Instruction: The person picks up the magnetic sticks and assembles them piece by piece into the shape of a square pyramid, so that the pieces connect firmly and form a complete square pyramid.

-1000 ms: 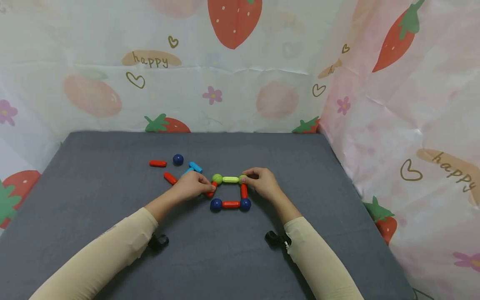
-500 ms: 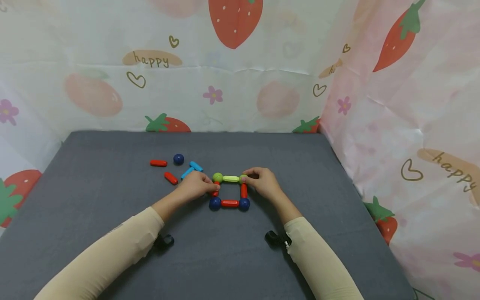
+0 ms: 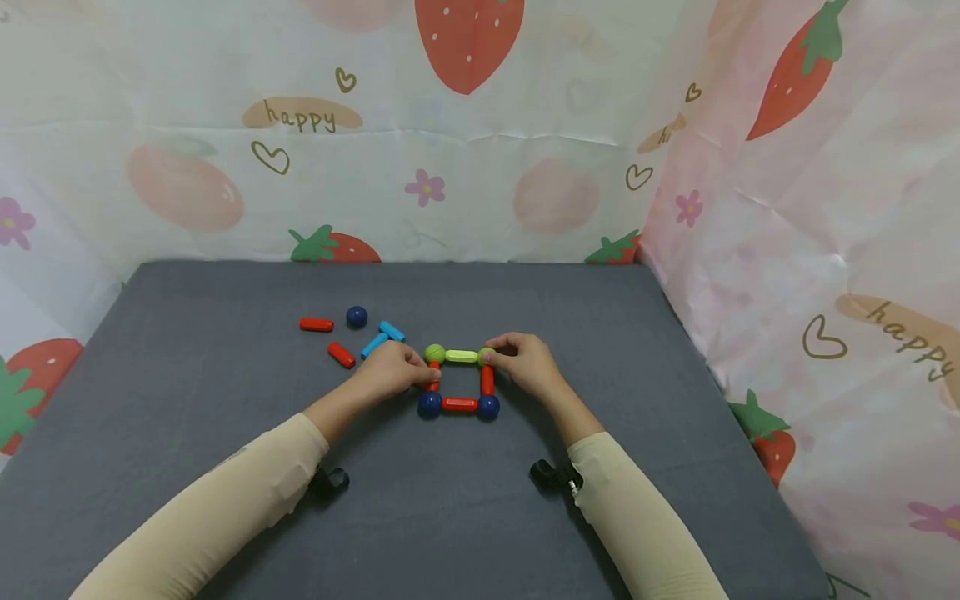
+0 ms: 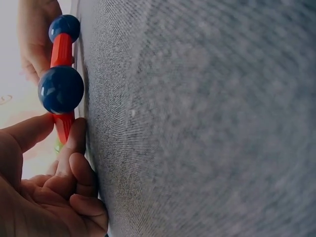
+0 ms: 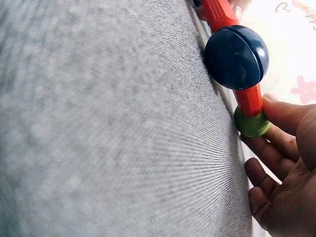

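Observation:
A square of rods and balls lies on the grey cloth, joined at its corners. Its far side is a light green rod (image 3: 461, 356) between two green balls (image 3: 435, 354); its near side is a red rod (image 3: 460, 404) between two blue balls (image 3: 488, 406). My left hand (image 3: 392, 372) pinches the left red rod (image 4: 63, 127) between thumb and finger, hiding part of it. At the far right corner my right hand (image 3: 528, 367) holds the green ball (image 5: 252, 122) with thumb and fingers, beside the right red rod (image 3: 487, 379).
Left of the square lie two loose red rods (image 3: 341, 355), two light blue rods (image 3: 392, 331) and a blue ball (image 3: 356, 317). A grey cloth (image 3: 465, 517) covers the table, with printed curtains behind it and at the sides.
My left hand has shifted slightly right with the left red rod, which now stands straighter and meets the near blue ball. The right hand keeps its place on the green ball.

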Demonstrator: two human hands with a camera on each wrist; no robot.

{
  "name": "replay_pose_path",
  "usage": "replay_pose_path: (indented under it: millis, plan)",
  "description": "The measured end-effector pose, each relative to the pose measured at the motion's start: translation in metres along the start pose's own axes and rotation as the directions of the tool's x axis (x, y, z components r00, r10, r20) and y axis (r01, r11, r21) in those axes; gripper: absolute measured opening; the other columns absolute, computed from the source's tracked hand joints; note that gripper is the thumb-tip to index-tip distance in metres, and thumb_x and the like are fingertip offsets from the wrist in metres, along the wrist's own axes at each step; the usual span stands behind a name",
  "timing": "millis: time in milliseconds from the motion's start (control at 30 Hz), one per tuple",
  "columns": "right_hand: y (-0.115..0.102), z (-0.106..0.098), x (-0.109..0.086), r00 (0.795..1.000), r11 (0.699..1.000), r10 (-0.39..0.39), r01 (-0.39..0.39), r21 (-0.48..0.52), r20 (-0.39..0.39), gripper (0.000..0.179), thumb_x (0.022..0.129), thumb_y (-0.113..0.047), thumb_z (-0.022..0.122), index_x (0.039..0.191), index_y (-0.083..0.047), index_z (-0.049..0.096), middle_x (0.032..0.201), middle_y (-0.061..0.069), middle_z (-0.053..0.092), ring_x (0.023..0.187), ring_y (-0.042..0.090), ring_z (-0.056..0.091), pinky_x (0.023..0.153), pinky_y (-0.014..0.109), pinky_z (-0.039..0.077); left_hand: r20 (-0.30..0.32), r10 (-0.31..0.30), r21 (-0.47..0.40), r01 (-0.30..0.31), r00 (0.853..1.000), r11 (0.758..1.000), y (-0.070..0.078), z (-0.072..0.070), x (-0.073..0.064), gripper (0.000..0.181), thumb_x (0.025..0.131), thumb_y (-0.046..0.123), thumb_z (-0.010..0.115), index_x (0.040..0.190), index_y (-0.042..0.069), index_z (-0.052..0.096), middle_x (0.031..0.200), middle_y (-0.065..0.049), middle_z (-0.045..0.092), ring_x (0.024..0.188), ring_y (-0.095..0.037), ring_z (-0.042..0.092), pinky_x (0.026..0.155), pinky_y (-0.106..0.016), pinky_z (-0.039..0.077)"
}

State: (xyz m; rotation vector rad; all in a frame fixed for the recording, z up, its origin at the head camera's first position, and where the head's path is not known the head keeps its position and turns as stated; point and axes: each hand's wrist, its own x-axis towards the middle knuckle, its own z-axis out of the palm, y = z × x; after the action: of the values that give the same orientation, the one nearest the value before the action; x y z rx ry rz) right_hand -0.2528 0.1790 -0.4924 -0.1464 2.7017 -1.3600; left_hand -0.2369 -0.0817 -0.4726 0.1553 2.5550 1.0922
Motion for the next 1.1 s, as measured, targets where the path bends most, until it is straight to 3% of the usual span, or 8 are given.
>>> replay_pose_path:
  millis: [267,733,1100]
  plan:
    - [0.000,-0.001,0.000,1.000,1.000,-0.007,0.007,0.010,0.012,0.025,0.093,-0.033,0.077,0.114,-0.019,0.078,0.110,0.000,0.074,0.099,0.019,0.066,0.082,0.036,0.054,-0.002,0.009,-0.005,-0.009,1.000,1.000,0.000,0.000,-0.005,0.026,0.091,0.040,0.077,0.086,0.015,0.080,0.081,-0.002,0.070,0.069,-0.017,0.055,0.059,-0.029,0.041]
    - [-0.001,-0.001,0.001,1.000,1.000,0.011,-0.011,0.015,0.021,0.027,0.093,-0.035,0.077,0.114,-0.019,0.078,0.110,0.000,0.074,0.100,0.019,0.066,0.084,0.036,0.054,0.002,0.018,-0.052,-0.018,1.000,0.998,-0.002,-0.001,-0.008,0.025,0.090,0.036,0.079,0.098,0.012,0.080,0.091,-0.002,0.074,0.074,-0.017,0.059,0.064,-0.030,0.048]
    - [-0.003,-0.001,0.000,1.000,1.000,0.018,-0.018,0.000,0.021,0.027,0.093,-0.035,0.077,0.114,-0.018,0.077,0.111,0.001,0.074,0.100,0.020,0.065,0.083,0.036,0.054,-0.019,0.010,-0.039,-0.011,1.000,0.999,-0.003,-0.001,-0.012,0.031,0.088,0.035,0.081,0.105,0.009,0.077,0.098,-0.003,0.073,0.082,-0.020,0.060,0.067,-0.031,0.050]
